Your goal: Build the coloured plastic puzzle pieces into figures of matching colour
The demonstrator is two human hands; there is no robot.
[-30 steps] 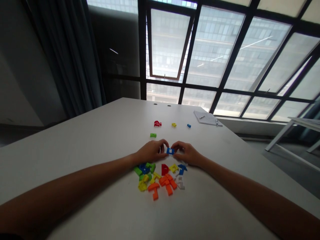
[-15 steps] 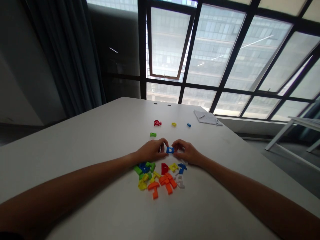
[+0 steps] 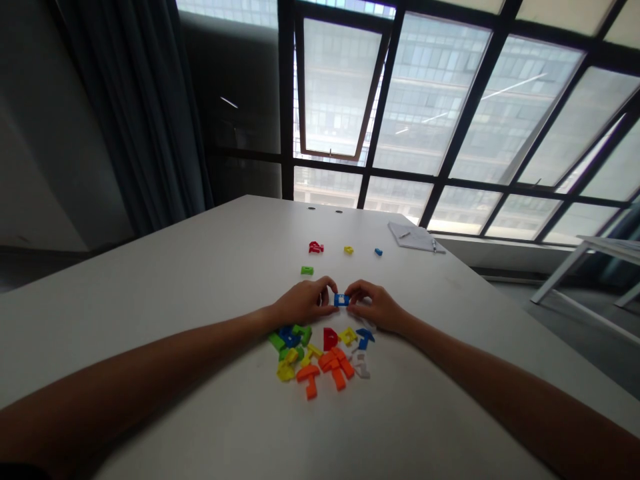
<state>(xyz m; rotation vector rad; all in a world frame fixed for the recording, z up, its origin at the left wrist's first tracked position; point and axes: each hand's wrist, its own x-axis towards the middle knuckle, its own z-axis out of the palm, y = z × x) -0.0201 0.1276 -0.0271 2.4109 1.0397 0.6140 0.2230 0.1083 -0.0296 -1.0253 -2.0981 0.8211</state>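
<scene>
Between my two hands is a small blue plastic block (image 3: 342, 300) with a pale patch in its middle. My left hand (image 3: 306, 299) pinches its left end between thumb and fingers, and my right hand (image 3: 371, 303) grips the right end the same way. Just nearer to me lies a loose pile of coloured plastic pieces: a red piece (image 3: 330, 339), a yellow piece (image 3: 347, 337), a blue T-shaped piece (image 3: 365, 338), orange pieces (image 3: 336, 365), a white piece (image 3: 361, 365), and green pieces (image 3: 277, 342) by my left wrist.
Beyond my hands, a green block (image 3: 307, 271), a red assembled piece (image 3: 315, 247), a yellow piece (image 3: 349, 250) and a small blue piece (image 3: 379, 252) sit apart on the white table (image 3: 200, 280). Paper sheets (image 3: 415, 237) with pens lie at the far right edge.
The blue block has turned slightly in my fingers, its pale middle facing a little differently. Both hands stay in nearly the same place.
</scene>
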